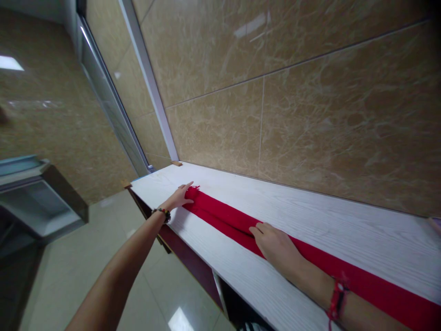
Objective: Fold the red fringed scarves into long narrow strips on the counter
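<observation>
While the left hand (179, 197) presses flat on the fringed end of the red scarf (223, 218) lying along the white shelf (310, 216), the right hand (275, 243) flattens its middle; uneven pressure could bunch the folds.

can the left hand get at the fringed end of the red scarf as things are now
Probably yes. The left hand already lies flat at the fringed end of the red scarf on the white tabletop, fingertips touching it, and nothing stands between them. The right hand presses the scarf further along.
</observation>
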The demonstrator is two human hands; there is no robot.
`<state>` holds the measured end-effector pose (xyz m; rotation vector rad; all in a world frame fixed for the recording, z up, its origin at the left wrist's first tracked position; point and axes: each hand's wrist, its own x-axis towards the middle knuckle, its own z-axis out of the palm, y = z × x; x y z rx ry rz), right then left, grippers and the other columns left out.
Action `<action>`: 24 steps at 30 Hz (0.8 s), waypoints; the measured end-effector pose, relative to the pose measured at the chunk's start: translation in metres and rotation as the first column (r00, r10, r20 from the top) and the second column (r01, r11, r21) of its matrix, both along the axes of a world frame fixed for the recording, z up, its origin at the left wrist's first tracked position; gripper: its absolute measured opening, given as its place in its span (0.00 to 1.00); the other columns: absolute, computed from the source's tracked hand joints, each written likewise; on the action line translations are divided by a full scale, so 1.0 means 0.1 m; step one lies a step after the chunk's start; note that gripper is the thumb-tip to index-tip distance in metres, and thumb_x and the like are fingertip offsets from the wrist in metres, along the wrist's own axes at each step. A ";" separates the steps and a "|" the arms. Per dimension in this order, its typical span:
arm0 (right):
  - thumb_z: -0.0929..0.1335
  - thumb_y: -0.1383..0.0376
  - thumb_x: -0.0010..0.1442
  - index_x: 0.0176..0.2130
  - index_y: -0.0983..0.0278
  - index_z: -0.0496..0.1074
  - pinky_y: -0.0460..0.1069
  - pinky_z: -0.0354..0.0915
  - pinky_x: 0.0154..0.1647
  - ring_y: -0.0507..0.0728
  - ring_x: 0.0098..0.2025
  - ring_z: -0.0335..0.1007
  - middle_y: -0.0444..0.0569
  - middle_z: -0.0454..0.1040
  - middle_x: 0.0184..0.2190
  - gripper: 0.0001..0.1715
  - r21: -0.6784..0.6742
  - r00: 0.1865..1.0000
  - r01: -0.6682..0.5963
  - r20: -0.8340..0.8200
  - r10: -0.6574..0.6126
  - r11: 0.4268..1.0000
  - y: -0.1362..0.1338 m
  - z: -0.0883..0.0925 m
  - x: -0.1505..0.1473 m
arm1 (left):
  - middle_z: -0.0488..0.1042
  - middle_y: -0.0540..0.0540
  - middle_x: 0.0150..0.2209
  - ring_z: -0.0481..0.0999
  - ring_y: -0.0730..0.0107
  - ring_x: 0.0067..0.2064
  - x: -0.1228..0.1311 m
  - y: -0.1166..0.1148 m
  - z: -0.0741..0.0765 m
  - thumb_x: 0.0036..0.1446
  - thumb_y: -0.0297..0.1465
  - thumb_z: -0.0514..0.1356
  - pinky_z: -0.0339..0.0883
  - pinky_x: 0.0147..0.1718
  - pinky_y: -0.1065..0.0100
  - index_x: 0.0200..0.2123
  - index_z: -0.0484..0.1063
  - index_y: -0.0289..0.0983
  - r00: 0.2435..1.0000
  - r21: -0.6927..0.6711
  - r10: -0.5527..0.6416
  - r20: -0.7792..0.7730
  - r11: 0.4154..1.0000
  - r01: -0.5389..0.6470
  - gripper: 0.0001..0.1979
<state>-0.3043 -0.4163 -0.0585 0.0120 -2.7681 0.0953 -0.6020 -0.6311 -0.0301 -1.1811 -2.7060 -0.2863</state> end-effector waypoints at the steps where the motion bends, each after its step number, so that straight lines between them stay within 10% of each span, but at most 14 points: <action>1: 0.57 0.77 0.55 0.37 0.66 0.71 0.49 0.64 0.40 0.56 0.39 0.69 0.52 0.74 0.36 0.18 -0.092 0.999 0.019 -0.024 -0.022 0.996 0.03 -0.01 -0.01 | 0.65 0.38 0.50 0.66 0.60 0.49 -0.01 -0.01 0.04 0.46 0.33 0.59 0.58 0.49 0.64 0.58 0.51 0.32 1.000 -0.001 -0.007 -0.017 1.000 0.007 0.37; 6: 0.57 0.72 0.57 0.43 0.65 0.69 0.48 0.64 0.40 0.55 0.37 0.71 0.49 0.75 0.34 0.17 -0.443 0.987 0.159 0.036 -0.160 0.882 0.23 0.04 -0.08 | 0.69 0.40 0.45 0.68 0.64 0.47 -0.09 0.05 0.28 0.51 0.24 0.48 0.58 0.49 0.66 0.52 0.62 0.31 0.992 0.013 0.037 -0.121 0.999 -0.036 0.23; 11: 0.61 0.72 0.52 0.49 0.67 0.64 0.49 0.61 0.43 0.56 0.42 0.68 0.54 0.72 0.41 0.23 -0.305 0.979 0.152 0.178 -0.101 0.940 0.11 0.27 -0.25 | 0.72 0.43 0.41 0.70 0.65 0.44 -0.21 0.30 0.39 0.47 0.20 0.49 0.62 0.45 0.68 0.48 0.67 0.34 0.992 -0.056 0.059 -0.107 0.996 -0.066 0.22; 17: 0.60 0.74 0.54 0.47 0.68 0.64 0.51 0.62 0.39 0.60 0.44 0.65 0.57 0.68 0.42 0.20 -0.042 0.991 0.039 0.126 -0.034 0.998 -0.42 0.40 -0.86 | 0.69 0.40 0.44 0.71 0.65 0.43 -0.17 0.37 0.18 0.47 0.24 0.55 0.62 0.43 0.70 0.54 0.60 0.35 0.998 -0.121 0.031 -0.059 0.992 -0.038 0.28; 24: 0.57 0.75 0.57 0.42 0.69 0.69 0.51 0.62 0.38 0.59 0.43 0.68 0.59 0.72 0.39 0.17 -0.147 0.993 0.030 0.118 -0.012 0.989 -0.63 0.32 -1.60 | 0.62 0.33 0.50 0.67 0.58 0.49 -0.20 0.29 0.10 0.55 0.37 0.53 0.59 0.47 0.63 0.58 0.52 0.30 0.988 -0.024 0.115 -0.107 0.993 -0.118 0.29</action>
